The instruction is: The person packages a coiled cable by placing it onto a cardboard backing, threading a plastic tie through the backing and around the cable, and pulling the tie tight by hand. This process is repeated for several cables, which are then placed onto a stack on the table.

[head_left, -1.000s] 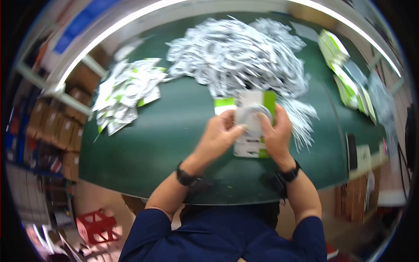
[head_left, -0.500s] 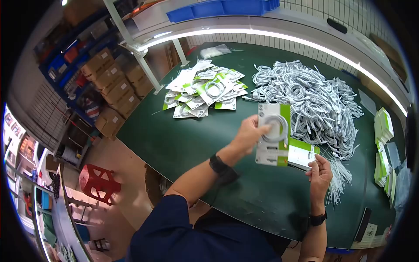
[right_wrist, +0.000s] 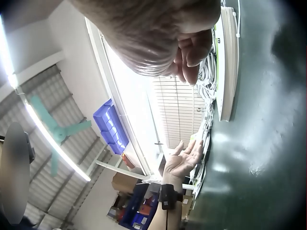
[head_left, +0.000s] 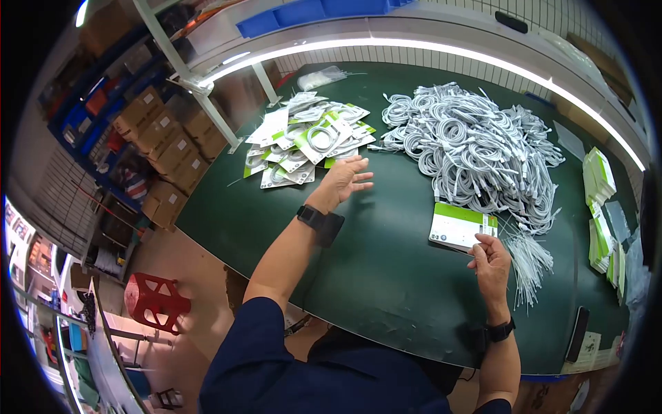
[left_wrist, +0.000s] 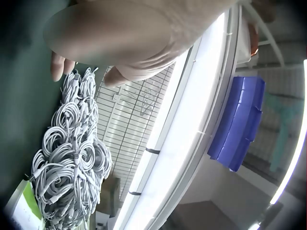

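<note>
The left hand (head_left: 341,183) is in the air with fingers spread and nothing in it, just in front of the pile of green-and-white cards with coiled cables (head_left: 321,140). In the right wrist view the same hand (right_wrist: 184,163) shows spread fingers. The right hand (head_left: 491,269), fingers loosely curled, is at the right end of a stack of green-and-white cards (head_left: 455,228); no held thing shows. The right wrist view shows this hand (right_wrist: 153,38) beside the stack's edge (right_wrist: 228,67). Behind the stack lies a large heap of grey coiled cables (head_left: 469,148).
Thin white strips (head_left: 529,265) lie right of the right hand. More green-and-white packs (head_left: 598,179) and a black phone-like object (head_left: 578,334) line the table's right side. A plastic bag (head_left: 321,77) lies at the back left. A red stool (head_left: 155,303) stands on the floor.
The left hand has moved left to the carded pile, and the card with a cable that it gripped is no longer in it. The right hand stays by the stack. The head view has shifted slightly.
</note>
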Demonstrator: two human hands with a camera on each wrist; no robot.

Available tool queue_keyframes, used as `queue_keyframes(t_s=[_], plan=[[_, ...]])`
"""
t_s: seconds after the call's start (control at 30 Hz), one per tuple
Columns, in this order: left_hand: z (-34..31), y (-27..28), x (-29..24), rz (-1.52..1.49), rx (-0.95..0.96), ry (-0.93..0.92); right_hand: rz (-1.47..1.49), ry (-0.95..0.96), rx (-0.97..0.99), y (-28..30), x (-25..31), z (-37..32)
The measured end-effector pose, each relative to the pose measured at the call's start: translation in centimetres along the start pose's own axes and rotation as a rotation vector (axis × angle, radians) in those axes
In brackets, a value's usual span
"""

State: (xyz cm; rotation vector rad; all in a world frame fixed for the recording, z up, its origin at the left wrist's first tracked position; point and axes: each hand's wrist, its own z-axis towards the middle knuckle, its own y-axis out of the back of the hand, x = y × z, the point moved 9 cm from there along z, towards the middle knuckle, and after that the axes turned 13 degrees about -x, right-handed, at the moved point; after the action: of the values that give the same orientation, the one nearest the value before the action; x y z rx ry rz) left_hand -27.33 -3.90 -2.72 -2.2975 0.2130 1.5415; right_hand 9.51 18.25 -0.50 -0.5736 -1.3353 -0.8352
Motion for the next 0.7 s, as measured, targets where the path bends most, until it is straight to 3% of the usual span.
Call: queue_keyframes(t_s=[0.1,0.27,0.43,0.53,0.57,0.67,0.7], plan=[[-0.9,-1.9,1.5,0.105,0.144,-0.024,0.018,-0.018,0.002,-0.3,-0.1,0.0],[-1.7,-6.5,-0.1,0.400,0.212,-0.190,0.016,-0.020,-0.020,0.5,0.3,-0.2],[3.1,-9.3,-2.4,0.716,0.021,-0.739,0.009,0.002,-0.016,0.3,0.3,0.0],[3.7,-11.4,-3.5,0.882,-0.070,-0.907,0.004,-0.003,-0.012,0.5,0.2,0.1],[4.4,-12.0,-3.5,0.905,-0.079,-0.873,0.010,-0.004,-0.007,0.4,0.2,0.1],[3.0,-14.8,-3.9,1.179,-0.099,-1.314,-0.012,-0.006,-0.010,0.3,0.1,0.1],[4.2,-15.2,-2.5,1.235,0.021,-1.246,-0.009,0.001,-0.008,0.3,0.2,0.1]])
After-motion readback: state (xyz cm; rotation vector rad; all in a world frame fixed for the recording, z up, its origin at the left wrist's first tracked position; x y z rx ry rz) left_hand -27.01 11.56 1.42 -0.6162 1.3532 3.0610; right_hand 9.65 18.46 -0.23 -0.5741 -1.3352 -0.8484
